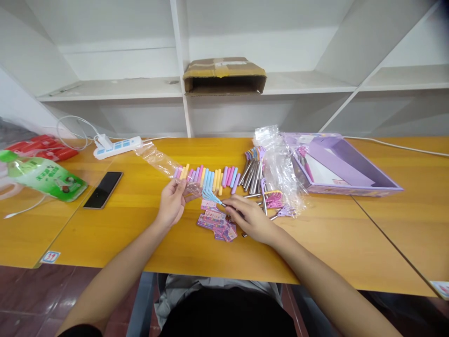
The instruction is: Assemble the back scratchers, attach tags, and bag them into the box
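My left hand [171, 201] is closed on one end of a clear plastic sleeve [159, 159], which stretches away to the upper left. In my right hand [250, 217] is a back scratcher [211, 195] with a light blue claw head, pointing left toward the sleeve's mouth; most of its metal rod is hidden by my fingers. I cannot tell whether the claw is inside the sleeve. Behind my hands lies a row of pink, purple, blue and yellow handle tubes [210, 178]. Small printed cards [217, 222] are piled below the claw.
More back scratchers [253, 171] lie at the right beside clear plastic bags [280, 168] and a purple box [354, 187]. Leftward are a phone [103, 189], a green pouch [52, 178] and a power strip [117, 147]. A cardboard box [224, 70] sits on the shelf.
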A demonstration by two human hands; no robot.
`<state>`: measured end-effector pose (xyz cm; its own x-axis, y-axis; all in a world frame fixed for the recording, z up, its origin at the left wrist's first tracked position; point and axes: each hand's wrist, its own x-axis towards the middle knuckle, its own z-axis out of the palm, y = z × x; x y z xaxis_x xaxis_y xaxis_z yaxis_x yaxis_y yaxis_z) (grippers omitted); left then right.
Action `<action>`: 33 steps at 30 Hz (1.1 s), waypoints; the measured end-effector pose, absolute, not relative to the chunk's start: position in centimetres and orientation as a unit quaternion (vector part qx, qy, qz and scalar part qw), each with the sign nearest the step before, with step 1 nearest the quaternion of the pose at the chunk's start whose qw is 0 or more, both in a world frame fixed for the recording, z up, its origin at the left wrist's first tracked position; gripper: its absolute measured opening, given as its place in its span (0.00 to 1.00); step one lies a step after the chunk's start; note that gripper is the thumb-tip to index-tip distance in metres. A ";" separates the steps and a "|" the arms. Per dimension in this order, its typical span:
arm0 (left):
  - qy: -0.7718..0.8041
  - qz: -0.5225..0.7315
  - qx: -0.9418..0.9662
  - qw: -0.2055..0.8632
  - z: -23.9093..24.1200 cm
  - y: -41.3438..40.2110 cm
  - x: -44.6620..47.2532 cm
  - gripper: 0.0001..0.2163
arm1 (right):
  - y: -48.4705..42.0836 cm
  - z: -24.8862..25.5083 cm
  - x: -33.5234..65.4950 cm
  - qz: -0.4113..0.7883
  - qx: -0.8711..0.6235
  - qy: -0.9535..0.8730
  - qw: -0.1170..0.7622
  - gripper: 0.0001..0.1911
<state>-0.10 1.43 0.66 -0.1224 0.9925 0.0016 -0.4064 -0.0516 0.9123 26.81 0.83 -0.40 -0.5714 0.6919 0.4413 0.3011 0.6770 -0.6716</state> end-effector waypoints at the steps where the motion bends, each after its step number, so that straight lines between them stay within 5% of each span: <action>1: 0.407 0.628 0.363 0.555 0.7 1.4 0.0 0.26 | 0.8 -0.4 26.8 0.280 -0.296 -0.841 0.357 0.16; 10: 0.391 0.601 0.382 0.584 0.4 0.5 1.2 0.25 | 0.5 -0.9 26.9 0.437 -0.342 -0.754 0.354 0.18; 18: 0.410 0.519 0.402 0.633 -0.6 -0.4 2.5 0.27 | 0.4 -2.0 26.0 0.591 -0.344 -0.624 0.379 0.33; 24: 0.390 0.616 0.338 0.596 -0.1 0.9 1.3 0.21 | 0.3 -0.7 27.0 0.629 -0.323 -0.629 0.324 0.25; 33: 0.381 0.682 0.303 0.545 2.3 2.6 -1.5 0.10 | 0.5 0.0 27.2 0.649 -0.255 -0.616 0.367 0.18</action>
<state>-1.51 2.56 2.25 -0.2215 0.9752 -0.0024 -0.5127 -0.1143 0.8509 27.16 0.48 0.03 -0.6000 0.7907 0.1216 -0.1624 0.0285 -0.9863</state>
